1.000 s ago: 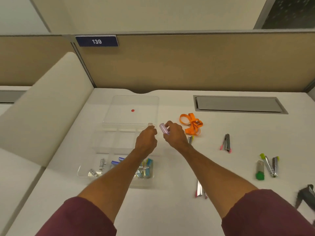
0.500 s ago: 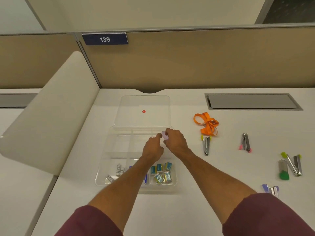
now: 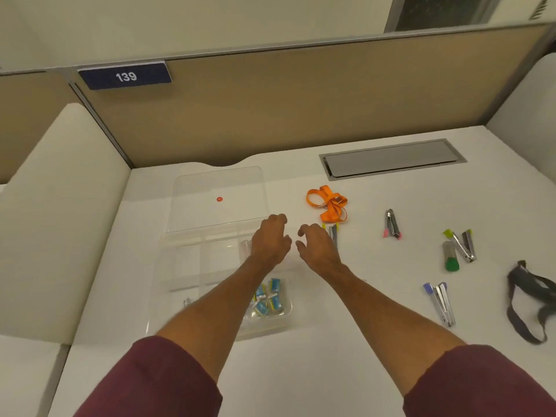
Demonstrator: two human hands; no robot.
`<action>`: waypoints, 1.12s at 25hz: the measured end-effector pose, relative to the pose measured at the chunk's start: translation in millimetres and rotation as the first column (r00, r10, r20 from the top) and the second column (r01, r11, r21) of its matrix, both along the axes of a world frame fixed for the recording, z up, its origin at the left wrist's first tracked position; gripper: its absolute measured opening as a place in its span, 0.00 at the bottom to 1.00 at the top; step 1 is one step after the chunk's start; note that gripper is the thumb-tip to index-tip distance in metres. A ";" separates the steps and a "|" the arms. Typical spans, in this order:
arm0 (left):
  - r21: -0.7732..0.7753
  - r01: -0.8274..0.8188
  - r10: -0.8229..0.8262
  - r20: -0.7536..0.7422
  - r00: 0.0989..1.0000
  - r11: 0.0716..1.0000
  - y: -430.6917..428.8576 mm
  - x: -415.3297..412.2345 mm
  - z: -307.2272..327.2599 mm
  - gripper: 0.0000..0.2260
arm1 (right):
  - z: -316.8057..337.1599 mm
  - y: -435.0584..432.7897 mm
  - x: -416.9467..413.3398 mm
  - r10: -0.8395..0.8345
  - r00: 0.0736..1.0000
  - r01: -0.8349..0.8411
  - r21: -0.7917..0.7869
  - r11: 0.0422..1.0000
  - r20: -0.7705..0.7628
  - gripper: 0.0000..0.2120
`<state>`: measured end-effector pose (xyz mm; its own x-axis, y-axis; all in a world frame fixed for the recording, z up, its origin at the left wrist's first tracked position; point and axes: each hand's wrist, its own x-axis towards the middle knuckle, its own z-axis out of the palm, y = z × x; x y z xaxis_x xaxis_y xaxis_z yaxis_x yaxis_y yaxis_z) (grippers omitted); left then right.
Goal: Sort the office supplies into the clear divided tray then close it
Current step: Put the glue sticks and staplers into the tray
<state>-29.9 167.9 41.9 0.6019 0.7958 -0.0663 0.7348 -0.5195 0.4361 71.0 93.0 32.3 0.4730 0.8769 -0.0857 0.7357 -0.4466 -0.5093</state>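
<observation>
The clear divided tray (image 3: pixel 180 266) lies on the white desk with its lid (image 3: pixel 216 188) folded back flat. Blue staple boxes (image 3: pixel 269 299) fill its near right compartment. My left hand (image 3: pixel 270 239) hovers over the tray's far right compartment, fingers spread and holding nothing. A small clear piece (image 3: pixel 245 246) shows just left of it. My right hand (image 3: pixel 316 245) hangs open just right of the tray, next to a yellow-tipped stapler (image 3: pixel 333 233). An orange lanyard (image 3: pixel 329 204) lies beyond it.
To the right lie a pink-tipped stapler (image 3: pixel 392 225), a yellow-green stapler (image 3: pixel 463 243) with a green-capped item (image 3: pixel 450 257), a purple stapler (image 3: pixel 440 302) and a dark lanyard (image 3: pixel 529 302). A grey cable hatch (image 3: pixel 391 159) sits at the back. Partition walls bound the desk.
Both hands let go of the small pinkish item they held and spread apart above the tray's right side. The view shifted, bringing the dark lanyard into sight.
</observation>
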 end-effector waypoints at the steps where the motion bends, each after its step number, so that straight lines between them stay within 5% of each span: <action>1: 0.006 0.037 -0.037 -0.009 0.999 0.999 -5.0 12.7 2.1 0.18 | 0.9 -10.2 10.0 -0.039 0.999 0.039 -0.011 0.999 0.002 0.15; 12: -0.094 0.342 -0.354 -0.199 0.914 0.935 -112.3 165.8 -22.7 0.30 | -12.2 -143.0 166.8 -0.274 0.959 0.276 -0.018 0.961 0.077 0.15; 28: -0.234 0.225 -0.304 -0.393 0.868 0.946 -164.0 218.3 -84.2 0.39 | -51.3 -188.6 266.4 -0.264 0.956 0.284 -0.178 0.942 0.130 0.15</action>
<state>188.4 3.9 -42.4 0.6723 0.5621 -0.4817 0.7139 -0.6644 0.2211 337.3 -95.6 -19.0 0.7078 0.6836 -0.1780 0.6145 -0.7202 -0.3220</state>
